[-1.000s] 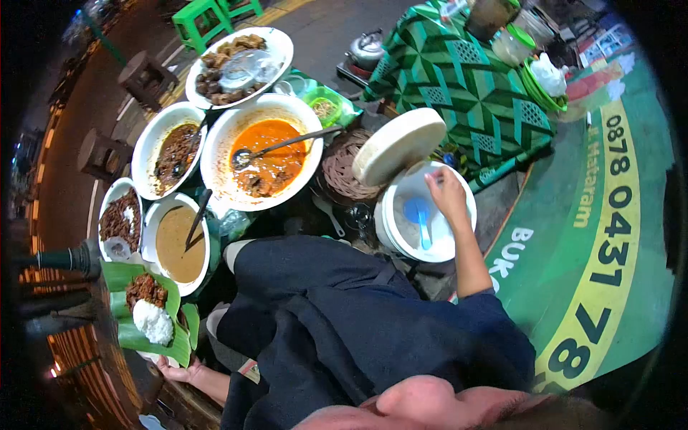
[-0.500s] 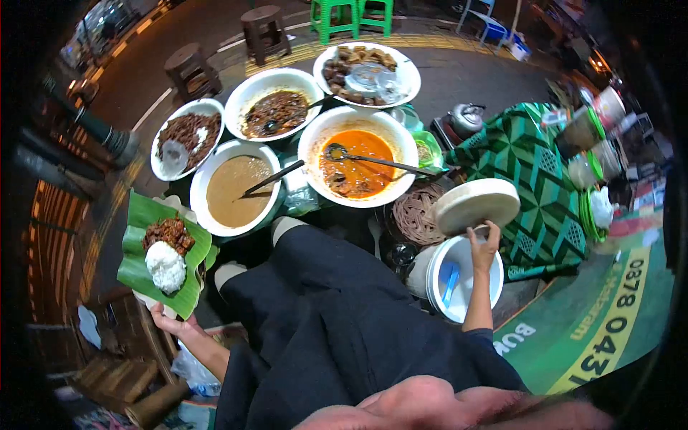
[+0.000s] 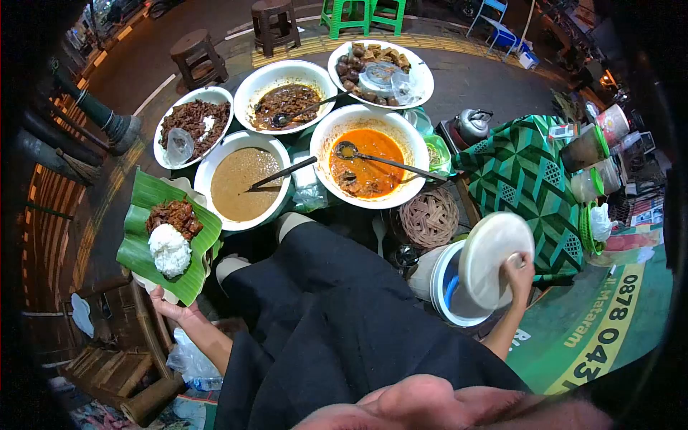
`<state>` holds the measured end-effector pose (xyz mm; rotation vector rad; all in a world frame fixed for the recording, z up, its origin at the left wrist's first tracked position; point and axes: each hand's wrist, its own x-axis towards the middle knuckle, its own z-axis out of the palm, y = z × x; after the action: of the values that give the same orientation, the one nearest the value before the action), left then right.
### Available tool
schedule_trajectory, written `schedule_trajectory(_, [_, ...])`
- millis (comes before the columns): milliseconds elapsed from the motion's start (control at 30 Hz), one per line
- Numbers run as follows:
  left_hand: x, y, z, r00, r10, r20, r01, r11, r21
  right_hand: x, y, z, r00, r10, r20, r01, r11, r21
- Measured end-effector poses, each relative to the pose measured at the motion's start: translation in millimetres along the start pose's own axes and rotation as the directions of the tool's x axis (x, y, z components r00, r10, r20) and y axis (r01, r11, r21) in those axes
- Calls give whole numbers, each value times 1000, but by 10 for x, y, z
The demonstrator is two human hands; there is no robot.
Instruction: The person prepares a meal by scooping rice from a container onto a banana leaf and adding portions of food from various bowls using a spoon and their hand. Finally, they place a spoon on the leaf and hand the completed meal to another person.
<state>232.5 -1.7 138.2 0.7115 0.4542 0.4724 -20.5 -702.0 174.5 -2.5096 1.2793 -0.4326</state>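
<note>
My left hand grips the lower edge of a green banana leaf on pale paper. A mound of white rice and a dark reddish-brown stew lie on the leaf. My right hand is closed on the knob of a round whitish lid. Tilted, the lid hides the right part of a white bucket. Part of a blue utensil shows inside that bucket.
Ahead stand bowls of brown sauce, orange curry, dark stew, shredded brown food, and eggs with tofu-like pieces. A woven basket sits beside the bucket. A kettle and green patterned cloth are at right.
My right hand has moved the lid down and rightward over the bucket, covering part of its opening. The leaf with food stays in my left hand. The whole view has shifted slightly.
</note>
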Motion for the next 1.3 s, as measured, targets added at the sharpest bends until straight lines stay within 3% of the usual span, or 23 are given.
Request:
schedule_trajectory(67, [30,-50,22,1000,-16,-15,16,1000,-9,-172,11,13,969,85,232,-95,995,30])
schedule_trajectory(133, [79,-75,28,1000,-6,27,5,999,34,-344,37,23,868,190,460,-233,972,38])
schedule_trajectory(233, [223,-112,-89,995,-32,91,30,999,29,-438,-3,94,858,136,495,-188,981,56])
schedule_trajectory(267, [179,-118,-42,995,-31,93,29,999,28,-403,18,137,870,69,488,-91,996,22])
schedule_trajectory(300, [97,-142,45,997,-48,58,48,999,11,-383,-56,140,871,65,487,-89,996,26])
schedule_trajectory(367, [-5,-169,126,996,-75,50,77,997,-23,-301,-289,169,845,34,533,43,990,-131])
schedule_trajectory(400, [-46,-178,135,993,-97,71,100,994,-42,-196,-323,216,792,105,601,1,985,-174])
schedule_trajectory(433, [-100,-191,153,989,-117,92,123,991,-59,-87,-422,293,791,93,605,12,986,-168])
schedule_trajectory(500, [-193,-227,200,988,-143,61,146,987,-63,138,-733,456,863,-146,484,287,930,-231])
schedule_trajectory(533, [-267,-238,255,987,-151,54,153,987,-47,214,-1071,507,868,-322,377,367,929,-51])
schedule_trajectory(567, [-355,-258,314,986,-158,48,160,987,-30,271,-1476,582,851,-470,236,454,883,119])
schedule_trajectory(633, [-405,-332,324,986,-160,49,161,987,-20,474,-1982,957,703,-710,49,699,702,135])
schedule_trajectory(700, [-429,-388,343,979,-187,85,188,982,-2,711,-2343,1487,655,-756,14,749,651,125])
schedule_trajectory(800, [-537,-375,453,973,-190,128,193,981,-7,931,-2610,2073,633,-767,99,771,636,0])
schedule_trajectory(867, [-535,-365,464,970,-195,145,198,980,-6,999,-2654,2333,620,-723,305,784,569,-246])
schedule_trajectory(933, [-511,-351,436,983,-147,111,149,989,-13,1062,-2628,2405,590,-727,351,804,569,-173])
schedule_trajectory(967, [-499,-344,427,984,-147,105,149,989,-6,1084,-2611,2393,561,-729,393,815,569,-110])
schedule_trajectory(1000, [-489,-335,424,983,-144,110,146,989,-11,1098,-2568,2370,558,-775,297,806,591,25])
schedule_trajectory(1133, [-456,-349,423,985,-134,108,135,991,5,912,-2515,1757,622,-750,224,776,629,-49])
schedule_trajectory(1200, [-450,-356,420,987,-131,92,131,991,9,694,-2531,1387,610,-779,148,781,622,55])
schedule_trajectory(1300, [-426,-413,461,979,-159,125,160,987,2,553,-2440,1329,552,-805,218,820,571,32])
